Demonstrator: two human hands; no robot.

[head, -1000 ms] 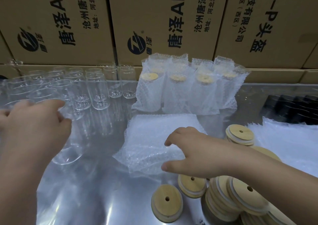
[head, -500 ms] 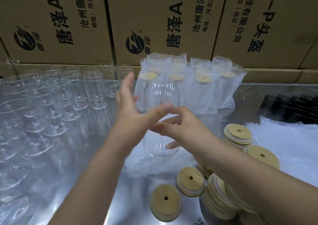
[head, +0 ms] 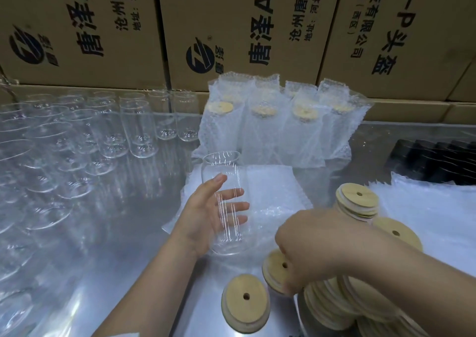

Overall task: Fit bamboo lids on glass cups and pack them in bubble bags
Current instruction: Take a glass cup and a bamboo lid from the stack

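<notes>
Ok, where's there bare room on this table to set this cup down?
The widest bare table lies between the empty glass cups on the left and the flat bubble bags. A narrower strip runs between the packed cups and the dark stack far right. The near right is crowded with bamboo lids.

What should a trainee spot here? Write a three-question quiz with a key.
1. True or false: the clear glass cup held by the left hand already has a lid on.
2. The right hand reaches down to: A) a round bamboo lid B) a steel spoon C) a blue cup.
3. Fill in: the loose bamboo lid nearest the camera has one ___ through its middle.
Key: 1 false; 2 A; 3 hole.
</notes>
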